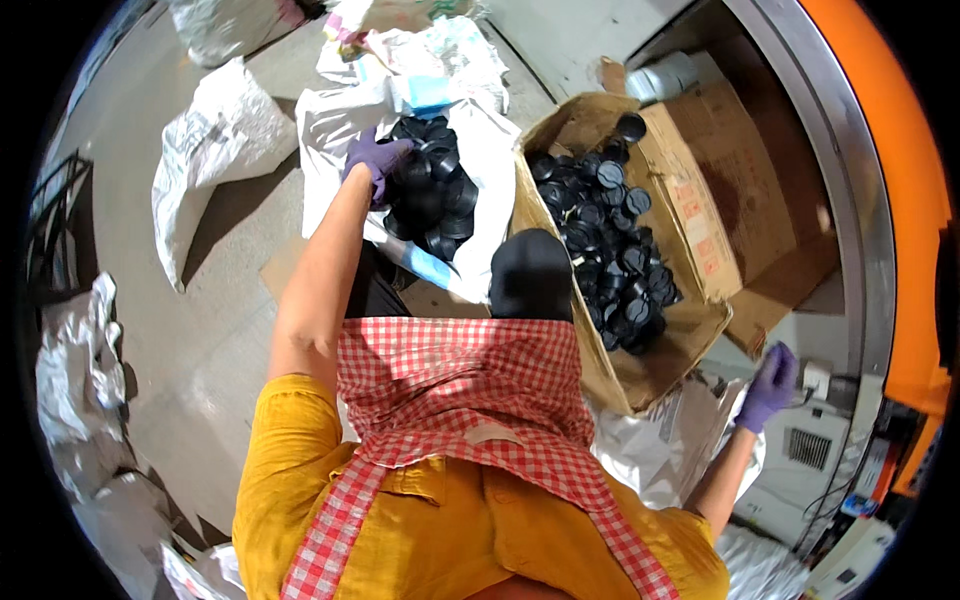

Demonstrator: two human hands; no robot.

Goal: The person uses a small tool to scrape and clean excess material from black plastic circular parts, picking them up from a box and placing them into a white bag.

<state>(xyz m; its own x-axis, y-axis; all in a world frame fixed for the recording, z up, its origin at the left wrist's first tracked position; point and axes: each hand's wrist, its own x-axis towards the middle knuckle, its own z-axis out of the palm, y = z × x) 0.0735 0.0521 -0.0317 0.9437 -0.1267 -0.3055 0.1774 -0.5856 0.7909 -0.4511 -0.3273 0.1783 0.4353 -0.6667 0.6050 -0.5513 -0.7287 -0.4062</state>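
My left hand, in a purple glove, reaches into an opened white sack. Its fingers are apart and rest on a pile of round black plastic caps; some fingertips are hidden among them. Out to the right, past the near end of a cardboard box, is my right hand, also gloved in purple. Its fingers are loosely bent and nothing shows in them. Many more black caps lie inside the box, which stands right of the sack.
A white sack slumps on the floor at left, with crumpled bags along the far left. Behind the box are cardboard flaps and a whitish plastic container. An orange machine frame curves along the right.
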